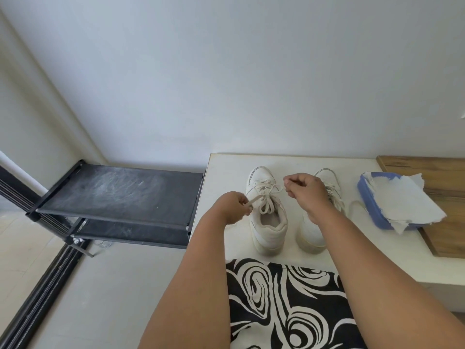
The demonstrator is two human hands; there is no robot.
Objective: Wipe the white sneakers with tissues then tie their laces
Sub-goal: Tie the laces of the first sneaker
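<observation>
Two white sneakers stand side by side on a white table, toes pointing away from me. The left sneaker has its laces crossed in a half-formed knot over the tongue. My left hand pinches one lace end, pulled out to the left. My right hand pinches the other lace end, pulled to the right above the shoe. The right sneaker is partly hidden behind my right wrist, and its laces lie loose.
A blue tray with crumpled white tissues sits at the right, beside a wooden board. A black shoe rack stands left of the table. Black-and-white patterned fabric covers my lap at the table's near edge.
</observation>
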